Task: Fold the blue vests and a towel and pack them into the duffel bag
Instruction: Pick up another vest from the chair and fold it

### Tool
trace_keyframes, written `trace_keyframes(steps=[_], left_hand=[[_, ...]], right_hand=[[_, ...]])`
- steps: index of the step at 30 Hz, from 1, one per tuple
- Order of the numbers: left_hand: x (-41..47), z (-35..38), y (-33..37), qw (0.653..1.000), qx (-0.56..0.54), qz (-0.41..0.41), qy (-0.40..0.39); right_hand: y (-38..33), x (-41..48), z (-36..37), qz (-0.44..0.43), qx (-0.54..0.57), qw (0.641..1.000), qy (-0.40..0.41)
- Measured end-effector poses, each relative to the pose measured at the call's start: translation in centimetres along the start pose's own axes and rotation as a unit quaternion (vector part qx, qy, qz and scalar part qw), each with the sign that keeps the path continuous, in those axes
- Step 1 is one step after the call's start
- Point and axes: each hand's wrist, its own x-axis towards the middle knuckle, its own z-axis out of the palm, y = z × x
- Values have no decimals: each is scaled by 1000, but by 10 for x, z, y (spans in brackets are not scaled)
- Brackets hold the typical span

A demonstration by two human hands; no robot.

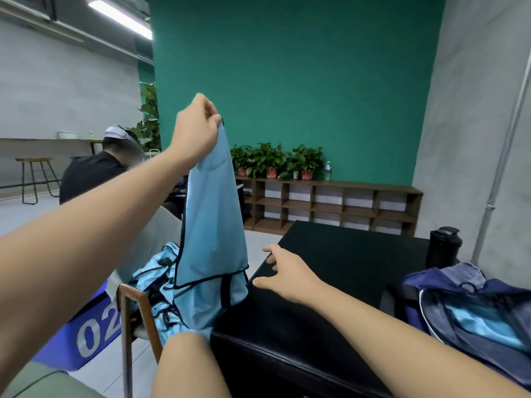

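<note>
Pinching its top, the left hand (198, 130) hangs the blue vest (212, 225) vertically beside the left edge of the black tabletop (344, 268). The right hand (287, 271), fingers spread and empty, hovers nearer the vest's hem. The duffel bag (505, 288) sits at the right edge.

Dark bottle (444, 247) on black table (344, 254), potted plants (273, 160) atop wooden shelf (330, 205), perhaps a clear bottle (327, 169) beside them

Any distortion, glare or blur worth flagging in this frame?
Head view: wide-angle bending curves the wall pipe; the ceiling light is blown out; the vest in the left hand reads sharp; the black table shows little detail.
</note>
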Motion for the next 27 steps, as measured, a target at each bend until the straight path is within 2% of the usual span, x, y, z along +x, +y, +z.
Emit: trace_keyframes(steps=[5, 8, 12, 20, 27], left_hand=[[13, 0, 42, 998, -67, 7, 17], [18, 0, 59, 995, -96, 13, 16], [16, 0, 66, 995, -98, 21, 16], [-1, 12, 38, 998, -53, -26, -11], [-32, 39, 25, 994, -57, -48, -84]], right_hand=[[-7, 3, -9, -16, 13, 1000, 14], [-2, 4, -12, 9, 37, 999, 21], [11, 8, -27, 41, 37, 996, 77], [25, -1, -124, 92, -26, 984, 153], [6, -14, -199, 120, 55, 980, 150]])
